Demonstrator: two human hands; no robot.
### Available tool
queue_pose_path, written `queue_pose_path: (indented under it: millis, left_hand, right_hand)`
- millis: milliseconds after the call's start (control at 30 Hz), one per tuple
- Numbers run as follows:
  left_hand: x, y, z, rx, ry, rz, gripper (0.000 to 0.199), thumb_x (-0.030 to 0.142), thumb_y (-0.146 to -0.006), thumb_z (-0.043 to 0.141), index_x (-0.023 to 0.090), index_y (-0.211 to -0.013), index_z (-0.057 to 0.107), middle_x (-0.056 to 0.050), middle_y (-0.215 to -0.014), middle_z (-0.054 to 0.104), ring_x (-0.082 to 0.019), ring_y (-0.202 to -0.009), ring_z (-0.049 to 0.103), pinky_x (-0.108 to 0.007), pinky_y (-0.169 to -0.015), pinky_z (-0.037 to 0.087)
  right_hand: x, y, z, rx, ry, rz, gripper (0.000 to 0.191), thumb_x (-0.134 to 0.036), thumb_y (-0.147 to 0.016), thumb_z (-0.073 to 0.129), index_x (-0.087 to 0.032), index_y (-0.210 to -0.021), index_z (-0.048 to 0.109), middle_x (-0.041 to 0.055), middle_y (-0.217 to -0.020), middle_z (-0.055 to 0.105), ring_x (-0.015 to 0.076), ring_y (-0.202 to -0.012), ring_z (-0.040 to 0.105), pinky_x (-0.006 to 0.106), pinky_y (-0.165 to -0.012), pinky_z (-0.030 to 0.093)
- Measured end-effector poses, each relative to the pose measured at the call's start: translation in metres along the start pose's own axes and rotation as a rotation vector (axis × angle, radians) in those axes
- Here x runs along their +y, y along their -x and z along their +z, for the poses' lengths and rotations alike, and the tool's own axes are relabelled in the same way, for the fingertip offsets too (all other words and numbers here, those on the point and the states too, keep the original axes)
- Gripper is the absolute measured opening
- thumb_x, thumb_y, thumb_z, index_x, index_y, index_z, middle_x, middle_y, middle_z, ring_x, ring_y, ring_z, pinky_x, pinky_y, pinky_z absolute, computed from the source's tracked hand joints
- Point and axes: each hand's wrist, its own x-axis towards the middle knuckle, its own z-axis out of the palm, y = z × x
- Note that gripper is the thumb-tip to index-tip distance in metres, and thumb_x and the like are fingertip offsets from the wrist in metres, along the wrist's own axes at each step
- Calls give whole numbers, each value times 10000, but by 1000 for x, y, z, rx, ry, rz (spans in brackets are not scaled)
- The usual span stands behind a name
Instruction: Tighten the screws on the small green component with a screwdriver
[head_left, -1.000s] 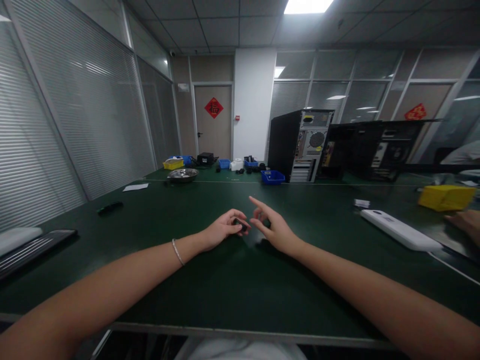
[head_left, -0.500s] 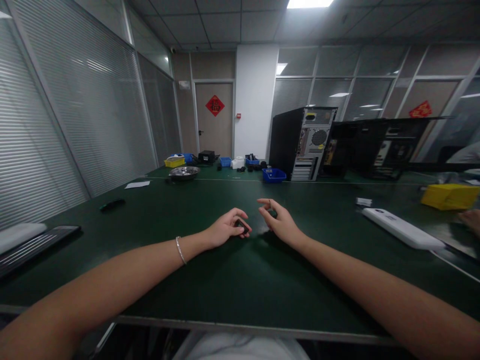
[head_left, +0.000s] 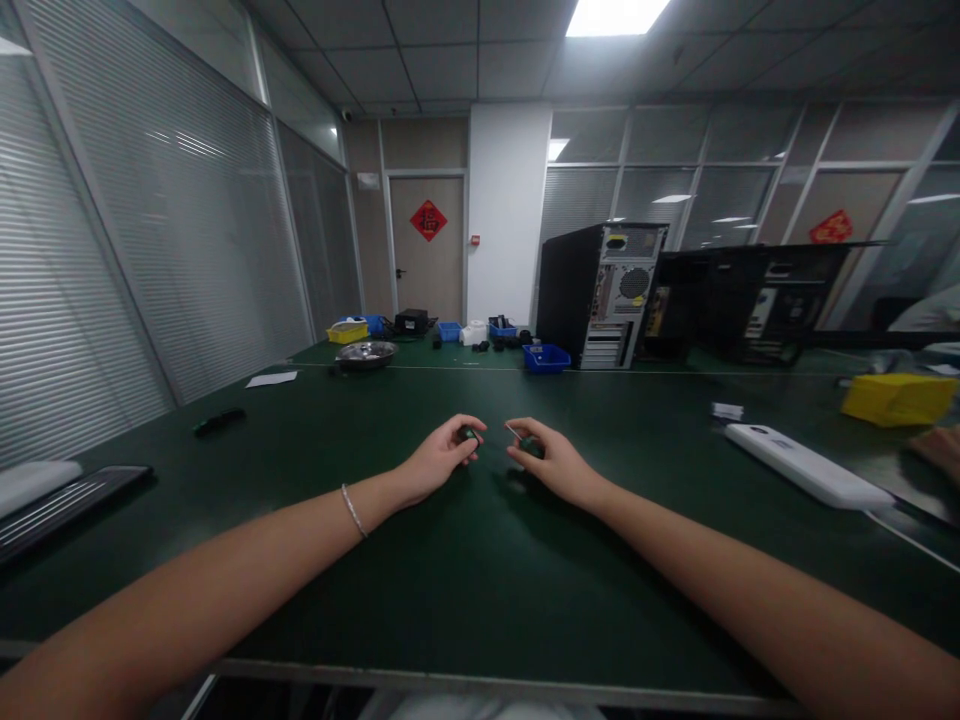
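Over the middle of the green table (head_left: 480, 560), my left hand (head_left: 439, 458) is closed round a small dark block-like piece (head_left: 470, 435). Fingers hide most of that piece, so its kind does not show. Facing it, a short distance to the right, my right hand (head_left: 559, 462) is closed on a screwdriver (head_left: 532, 446) with a green handle. Its thin metal shaft points left toward my left hand, and a gap separates the two hands.
A dark green and black tool (head_left: 219, 421) and a keyboard (head_left: 71, 508) lie left. Farther back stand a metal dish (head_left: 366, 355), a blue bin (head_left: 547, 359) and a computer tower (head_left: 604, 295). At right are a long white device (head_left: 806, 463), a yellow bin (head_left: 898, 398) and another person's hand (head_left: 937, 450).
My left hand has shifted a little left and turned its piece. My right index finger, stretched out before, is now curled, and the screwdriver's shaft shows. The view has tilted slightly upward.
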Motion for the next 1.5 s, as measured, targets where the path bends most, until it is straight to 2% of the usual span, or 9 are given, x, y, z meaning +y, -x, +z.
queue_pose_path:
  millis: [133,300,500,833,900,1100,1267,1400,1500]
  left_hand:
    - [-3,-2,-4,23,15,-35,353,206,-817,508,180,-1153,404,-65,-962,575,-122,-757,516,-258,-680,392]
    - [-3,-3,-6,-33,-23,-31,286,216,-828,485,155,-1108,477,-80,-978,597,-152,-839,515,-266,-718,369]
    - [-3,-4,-9,-56,-93,-19,345,280,-837,462,144,-1147,531,-43,-840,593,-150,-771,497,-264,-706,350]
    - [-4,-5,-10,-116,-251,23,357,313,-854,417,147,-1136,559,-30,-782,580,-178,-821,501,-302,-802,343]
    - [0,-3,-8,-119,-291,35,365,327,-866,389,153,-1144,550,-36,-814,574,-175,-818,496,-296,-791,351]
    - [6,3,-3,-126,-434,138,353,328,-856,424,206,-1178,500,-59,-1113,539,-190,-940,495,-308,-844,361]
    - [3,4,1,-92,-474,174,306,298,-864,418,194,-1145,483,-49,-963,572,-164,-836,536,-292,-765,410]
    - [5,4,0,-92,-580,241,239,289,-856,443,192,-1033,569,-47,-980,577,-174,-891,528,-295,-794,401]
    - [6,4,-2,-79,-638,273,237,277,-843,474,198,-1037,586,-45,-979,584,-172,-899,527,-291,-797,398]
  right_hand:
    - [-8,4,-1,-33,7,-46,379,-309,-788,562,-204,-1147,500,38,-981,548,161,-844,523,308,-747,424]
    - [-14,6,-1,-72,25,-93,376,-314,-773,590,-213,-1126,507,41,-991,541,157,-839,508,297,-733,427]
    - [-17,6,-1,-82,19,-99,301,-319,-777,591,-198,-1047,537,25,-954,566,145,-806,510,273,-705,418]
    - [-21,7,-3,-118,98,-152,232,-348,-869,447,-178,-932,593,36,-895,576,144,-789,524,261,-689,407]
    - [-20,6,-3,-116,136,-179,246,-341,-880,426,-174,-884,606,36,-862,567,143,-776,526,264,-691,403]
    - [-12,4,-3,-46,253,-229,218,-315,-867,448,-176,-841,614,35,-813,563,151,-761,522,268,-679,394]
    - [-14,5,-3,-13,345,-264,183,-289,-857,463,-188,-861,616,31,-789,569,158,-778,512,273,-689,386]
    - [-17,6,-4,-10,389,-282,178,-291,-852,469,-191,-876,615,34,-793,566,162,-785,508,269,-676,386]
    - [-18,7,-5,-21,404,-286,182,-294,-853,466,-194,-883,615,35,-795,568,164,-787,508,268,-671,387]
